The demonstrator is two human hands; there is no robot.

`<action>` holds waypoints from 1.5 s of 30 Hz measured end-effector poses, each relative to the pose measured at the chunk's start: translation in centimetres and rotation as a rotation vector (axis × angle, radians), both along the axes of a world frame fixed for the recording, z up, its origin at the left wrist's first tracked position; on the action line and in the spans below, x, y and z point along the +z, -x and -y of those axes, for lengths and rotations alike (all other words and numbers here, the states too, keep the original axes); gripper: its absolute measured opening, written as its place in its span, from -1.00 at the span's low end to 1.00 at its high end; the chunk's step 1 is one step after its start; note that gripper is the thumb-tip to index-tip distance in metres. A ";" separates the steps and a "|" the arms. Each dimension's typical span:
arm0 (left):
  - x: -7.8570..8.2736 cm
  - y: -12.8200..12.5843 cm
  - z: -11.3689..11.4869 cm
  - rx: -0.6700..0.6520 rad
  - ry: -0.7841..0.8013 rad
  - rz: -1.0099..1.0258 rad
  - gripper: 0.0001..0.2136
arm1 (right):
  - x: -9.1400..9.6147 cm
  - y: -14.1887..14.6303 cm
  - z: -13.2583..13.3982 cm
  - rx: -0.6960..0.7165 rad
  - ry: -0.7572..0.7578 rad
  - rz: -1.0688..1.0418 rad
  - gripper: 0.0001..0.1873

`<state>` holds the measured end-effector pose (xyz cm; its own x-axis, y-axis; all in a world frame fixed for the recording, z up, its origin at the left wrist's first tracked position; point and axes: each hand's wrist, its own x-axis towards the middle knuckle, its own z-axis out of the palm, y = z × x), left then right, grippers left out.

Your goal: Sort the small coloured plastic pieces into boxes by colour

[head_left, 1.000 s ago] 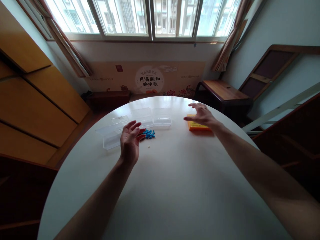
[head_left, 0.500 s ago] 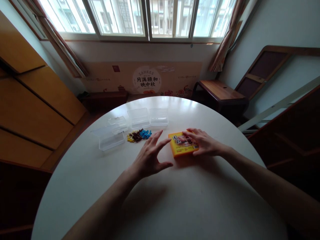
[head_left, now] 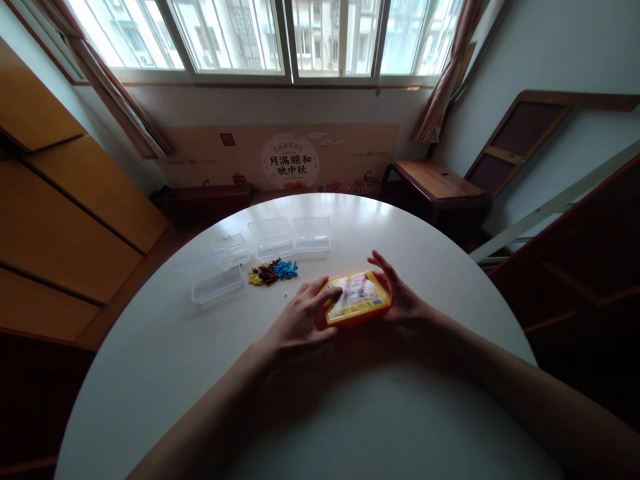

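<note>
Box (head_left: pixel 357 298) held between two hands

In the head view, the box is held above or on the tabletop (head_left: pixel 175 367); lift cannot be judged. Its left end is pinched by the left hand (head_left: pixel 305 313), fingers across the top, thumb at the near edge. Its right end is touched by the right hand (head_left: pixel 405 297), upper fingers spread; whether that grip is closed underneath cannot be told.

If the left pinch were loosened, the right end could be tipped, support there seeming looser. Coloured pieces (head_left: pixel 273 271) at 10 o'clock could be scattered by a swing that way.

The printed face is turned upward; the long axis is laid roughly from 9 to 3 o'clock, the right end angled slightly towards 2.
</note>
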<state>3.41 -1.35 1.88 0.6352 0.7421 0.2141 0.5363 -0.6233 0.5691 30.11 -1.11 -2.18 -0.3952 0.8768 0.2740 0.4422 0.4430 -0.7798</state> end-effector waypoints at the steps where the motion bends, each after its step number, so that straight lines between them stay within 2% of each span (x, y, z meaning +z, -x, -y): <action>1: 0.1 0.0 -0.1 0.020 0.026 0.015 -0.45 | -0.2 0.0 0.0 0.012 0.025 -0.068 0.38; 6: 0.2 -0.1 -0.6 0.171 0.259 0.279 -0.51 | -0.9 0.2 0.0 0.043 0.091 -0.281 0.37; 9: -0.4 -0.1 -1.4 0.280 0.350 0.483 -0.44 | -0.9 0.6 0.0 0.091 0.175 -0.431 0.33; 12: -1.3 0.2 -2.0 0.314 0.390 0.607 -0.43 | -0.7 1.0 0.0 0.071 0.246 -0.540 0.31; 16: -1.6 0.5 -2.4 0.402 0.297 0.615 -0.51 | -0.1 1.7 0.6 0.058 0.328 -0.625 0.24; 21: -0.1 0.5 -2.9 0.634 0.083 0.614 -0.60 | 0.6 4.0 1.7 0.077 0.429 -0.784 0.16; 23: 0.7 0.4 -3.2 0.706 0.051 0.609 -0.63 | 1.0 5.4 1.9 0.012 0.503 -0.907 0.01; 26: 1.7 0.5 -3.6 0.752 0.042 0.614 -0.65 | 1.9 7.8 1.8 -0.209 0.640 -1.104 -0.39; 28: 2.0 0.7 -3.9 0.784 0.028 0.634 -0.66 | 2.7 9.3 1.5 -0.287 0.710 -1.191 -0.63; 30: 2.2 1.0 -4.2 0.829 0.015 0.654 -0.66 | 3.4 10.6 1.3 -0.310 0.761 -1.223 -0.76; 33: 2.3 1.4 -4.7 0.894 0.009 0.671 -0.65 | 3.9 11.9 0.9 -0.411 0.747 -1.250 -0.81; 36: 2.6 1.5 -5.1 0.908 0.044 0.758 -0.65 | 3.7 12.8 0.6 -0.450 0.678 -1.303 -0.84; 39: 3.7 1.1 -4.7 0.864 0.146 0.932 -0.67 | 3.0 13.6 -0.1 -0.449 0.639 -1.318 -0.84; 42: 5.3 0.5 -3.7 0.721 0.278 1.048 -0.69 | 2.3 14.5 -1.1 -0.471 0.628 -1.323 -0.81; 45: 6.4 0.2 -2.7 0.596 0.386 1.030 -0.66 | 2.1 15.2 -2.0 -0.492 0.620 -1.340 -0.83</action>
